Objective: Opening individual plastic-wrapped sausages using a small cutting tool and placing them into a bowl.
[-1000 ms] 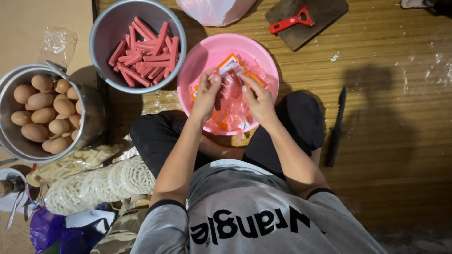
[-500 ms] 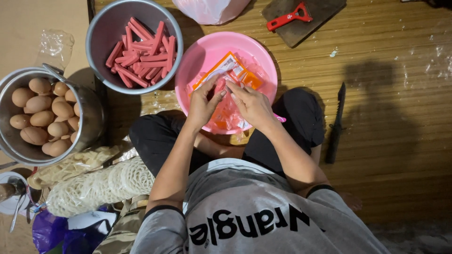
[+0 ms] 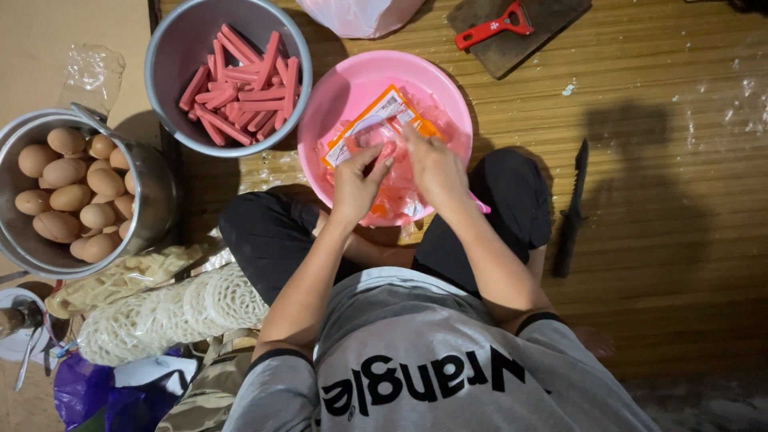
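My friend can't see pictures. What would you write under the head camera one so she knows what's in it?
A seated person's left hand and right hand pull at an orange sausage packet over a pink bowl. Beside it sit a grey bowl of peeled red sausage sticks and a metal pot of brown eggs, with a black knife on the mat.

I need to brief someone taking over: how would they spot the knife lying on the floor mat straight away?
Start at the pink basin where both hands work, then move across the woven bamboo mat past the person's bent knee. The knife lies flat there, alone, blade end pointing away from the person. It is all dark and slim, unlike the red-handled tool resting on the dark board farther up.
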